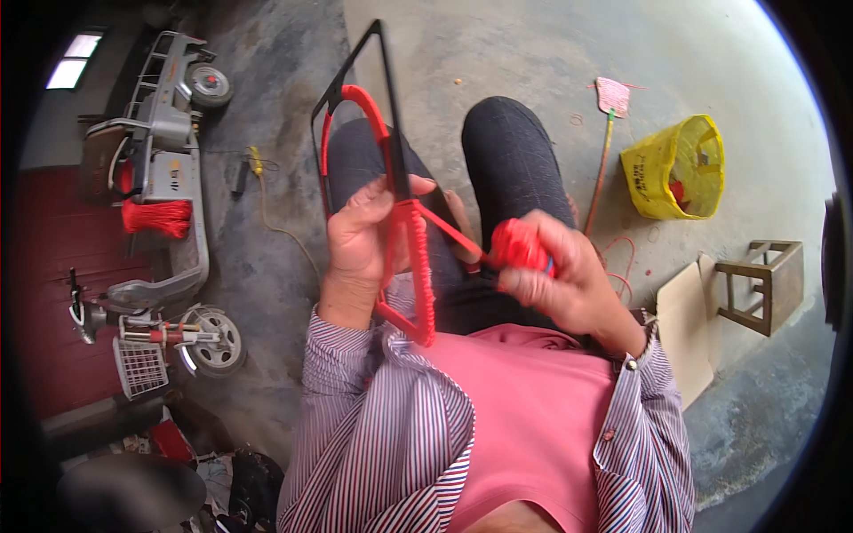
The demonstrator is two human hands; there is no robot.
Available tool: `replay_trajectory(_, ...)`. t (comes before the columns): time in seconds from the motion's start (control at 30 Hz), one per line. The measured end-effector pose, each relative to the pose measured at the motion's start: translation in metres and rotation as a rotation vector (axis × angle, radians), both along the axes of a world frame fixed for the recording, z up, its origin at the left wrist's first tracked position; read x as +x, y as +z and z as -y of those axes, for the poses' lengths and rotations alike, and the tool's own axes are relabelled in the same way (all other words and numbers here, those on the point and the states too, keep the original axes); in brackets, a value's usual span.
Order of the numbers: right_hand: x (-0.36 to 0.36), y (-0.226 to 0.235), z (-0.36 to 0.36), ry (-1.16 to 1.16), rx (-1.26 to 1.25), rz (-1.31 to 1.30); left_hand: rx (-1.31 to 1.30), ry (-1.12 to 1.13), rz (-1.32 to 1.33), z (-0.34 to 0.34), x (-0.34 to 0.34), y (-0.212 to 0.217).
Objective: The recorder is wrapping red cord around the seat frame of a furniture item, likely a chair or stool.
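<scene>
My left hand [358, 238] is closed around a black frame [391, 98] with rounded corners, held upright above my lap. Red strip is wound tightly over the frame's near part, forming a ridged wrapping [421, 284], and also covers an inner curved piece [364, 96]. From the frame, a taut red strand [451, 231] runs across to a bundle of red strip [517, 245]. My right hand [569, 277] grips that bundle between thumb and fingers, to the right of the frame. Some of the left fingers are hidden behind the frame.
A grey three-wheeled vehicle [169, 178] stands at the left, with a red strip hank [157, 218] hanging on it. At the right are a yellow bucket [649, 182], a wooden stool [766, 293], cardboard [684, 333] and a fly swatter [611, 98].
</scene>
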State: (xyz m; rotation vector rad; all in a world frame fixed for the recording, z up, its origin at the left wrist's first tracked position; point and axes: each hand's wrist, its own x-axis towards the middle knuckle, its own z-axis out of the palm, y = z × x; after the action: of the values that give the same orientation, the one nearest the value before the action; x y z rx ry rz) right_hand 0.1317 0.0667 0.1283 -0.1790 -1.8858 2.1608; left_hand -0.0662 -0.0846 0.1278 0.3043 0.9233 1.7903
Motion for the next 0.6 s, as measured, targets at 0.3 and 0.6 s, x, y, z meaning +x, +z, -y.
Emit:
replay_trajectory(0.3,-0.024,0.034,0.047,0.418,0.295,-0.573,0.58,-0.252,-0.144,0.034,-0.023,0.016)
replay_trajectory(0.6,-0.015,0.033,0.026,0.553,0.341,-0.453,0.63,-0.323,-0.19,0.022,-0.015,0.012)
